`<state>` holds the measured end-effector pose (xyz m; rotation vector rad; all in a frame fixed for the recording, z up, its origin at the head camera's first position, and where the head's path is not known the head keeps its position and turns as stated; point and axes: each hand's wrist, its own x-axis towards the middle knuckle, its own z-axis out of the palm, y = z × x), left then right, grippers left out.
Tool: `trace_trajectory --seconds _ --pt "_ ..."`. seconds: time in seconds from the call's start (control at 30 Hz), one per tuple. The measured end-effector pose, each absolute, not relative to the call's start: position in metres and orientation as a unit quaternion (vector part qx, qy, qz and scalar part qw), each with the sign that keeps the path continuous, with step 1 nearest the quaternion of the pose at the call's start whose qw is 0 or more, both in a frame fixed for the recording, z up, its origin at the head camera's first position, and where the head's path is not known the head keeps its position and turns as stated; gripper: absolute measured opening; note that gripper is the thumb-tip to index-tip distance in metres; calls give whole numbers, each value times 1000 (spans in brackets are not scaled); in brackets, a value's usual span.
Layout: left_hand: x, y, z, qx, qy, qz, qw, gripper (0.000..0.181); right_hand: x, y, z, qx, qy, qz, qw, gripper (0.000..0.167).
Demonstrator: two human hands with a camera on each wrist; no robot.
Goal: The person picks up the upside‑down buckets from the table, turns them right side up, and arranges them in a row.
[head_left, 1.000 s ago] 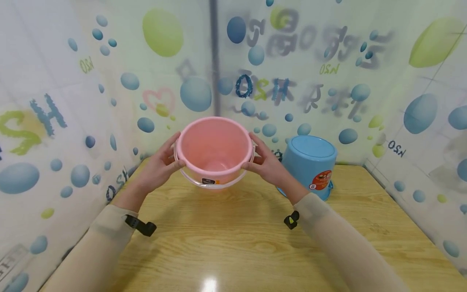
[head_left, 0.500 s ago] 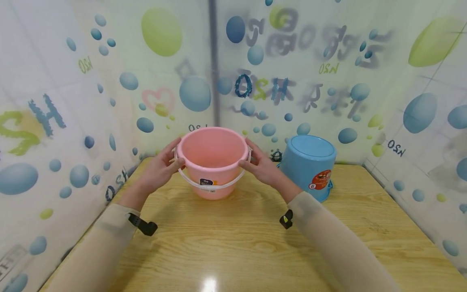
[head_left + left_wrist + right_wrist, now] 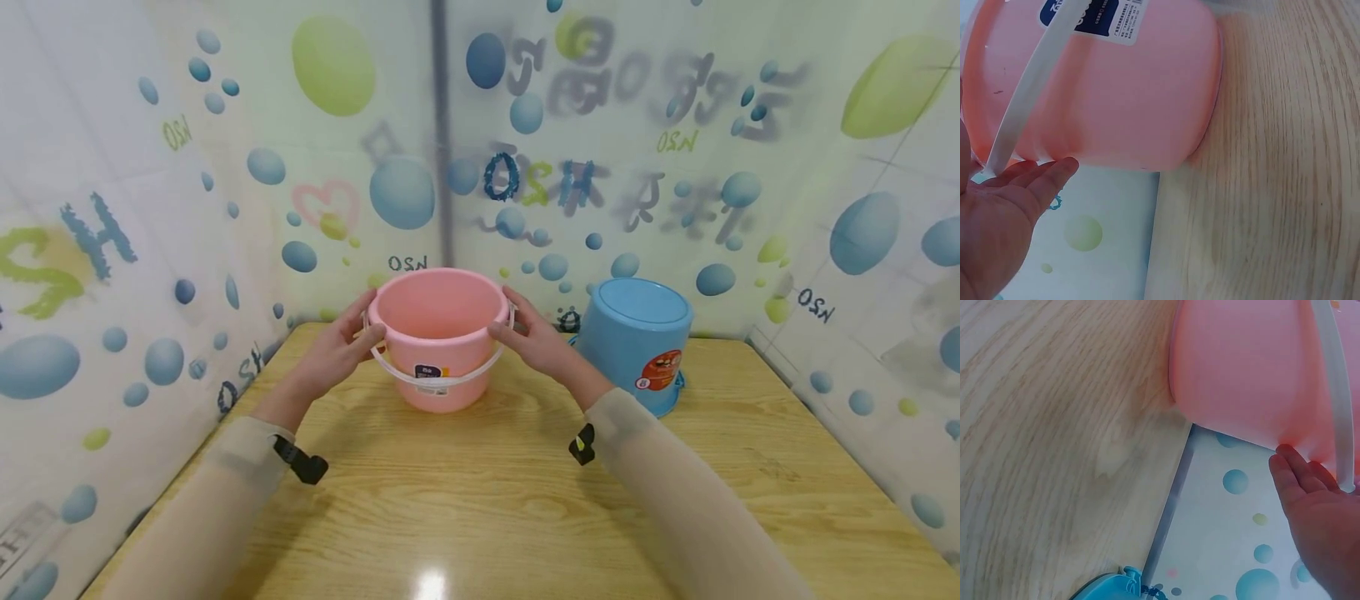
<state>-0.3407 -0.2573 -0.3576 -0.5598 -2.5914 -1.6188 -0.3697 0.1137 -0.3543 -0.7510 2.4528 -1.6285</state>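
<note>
Pink plastic bucket stands upright between the person's two hands, its base down on the desk; a second ago it was up in the air with its mouth tipped toward the head camera, and over the last half second its rim has sunk slightly lower. Nearest, in front of the bucket, reach two pale sleeves, a black wrist device at the left cuff. The left hand grips the bucket's left side, thumb at the rim, fingers stretched along the outer wall. The right hand pinches its right side the same way, fingertips against the wall. A white handle hangs across the bucket's front, over a dark-blue and white label. To the bucket's right and apart from it, partly behind the right forearm, an upside-down blue plastic bucket, unmoved since before, bears a red sticker. Farthest, behind the pink one, rises a backdrop printed with blue and green spots.
</note>
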Motion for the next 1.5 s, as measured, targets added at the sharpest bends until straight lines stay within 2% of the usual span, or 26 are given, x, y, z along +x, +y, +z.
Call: trace_trajectory --seconds 0.43,0.63,1.5 --pt "-356 -255 -360 -154 -834 -530 11 87 -390 106 -354 -228 800 -552 62 81" --pt "-364 -250 -360 -136 -837 -530 11 85 -398 106 -355 -212 795 -564 73 79" --pt "-375 -243 -359 -130 -830 -543 12 89 -401 104 -355 -195 790 -578 62 78"
